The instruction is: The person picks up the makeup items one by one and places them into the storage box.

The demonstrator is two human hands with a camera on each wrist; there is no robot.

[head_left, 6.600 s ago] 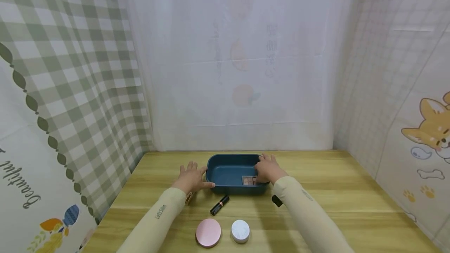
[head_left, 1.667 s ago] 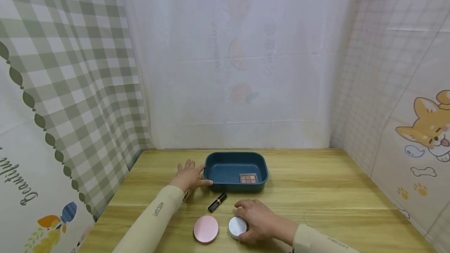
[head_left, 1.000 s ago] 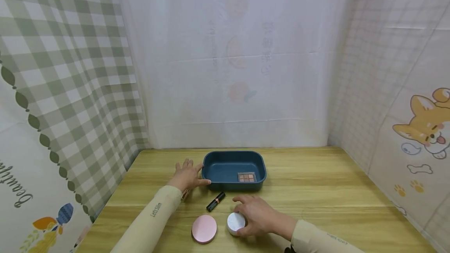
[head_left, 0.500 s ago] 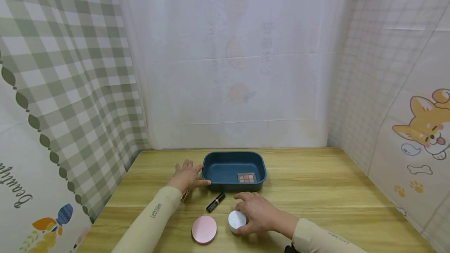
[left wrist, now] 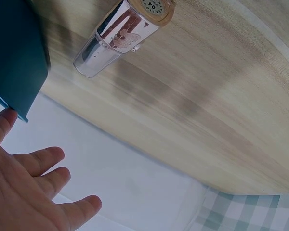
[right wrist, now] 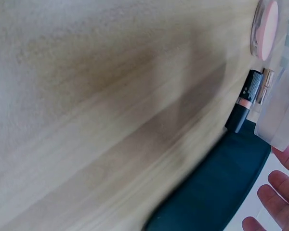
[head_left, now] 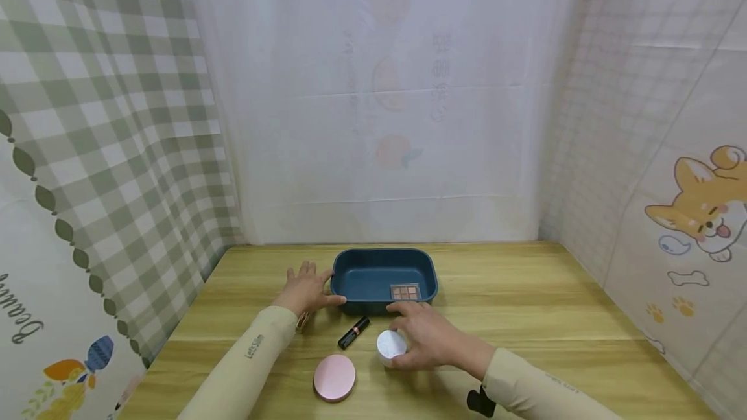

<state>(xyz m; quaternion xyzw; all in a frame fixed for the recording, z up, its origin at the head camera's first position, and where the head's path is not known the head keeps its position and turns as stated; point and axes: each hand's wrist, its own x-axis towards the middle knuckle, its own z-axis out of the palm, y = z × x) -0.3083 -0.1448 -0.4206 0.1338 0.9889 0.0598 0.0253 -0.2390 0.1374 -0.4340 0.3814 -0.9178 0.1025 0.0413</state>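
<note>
My right hand (head_left: 432,337) pinches a white round jar (head_left: 390,347) between thumb and fingers, in front of the dark blue bin (head_left: 360,280). In the right wrist view the translucent jar (right wrist: 278,113) appears off the tabletop, with the other fingers spread beyond it. My left hand (head_left: 303,291) has its fingers spread at the bin's left end; one fingertip touches the rim in the left wrist view. An eyeshadow palette (head_left: 405,291) lies in the bin's front right corner.
A black lipstick (head_left: 353,333) lies before the bin, and a pink round compact (head_left: 334,378) nearer the front. Beside my left wrist is a small clear tube with a gold-coloured end (left wrist: 127,31). Cloth curtains (head_left: 379,148) enclose the wooden table.
My right hand has left the palette in the bin, taken hold of the white jar and lifted it, carrying it toward the bin. My left hand stays at the bin's left end.
</note>
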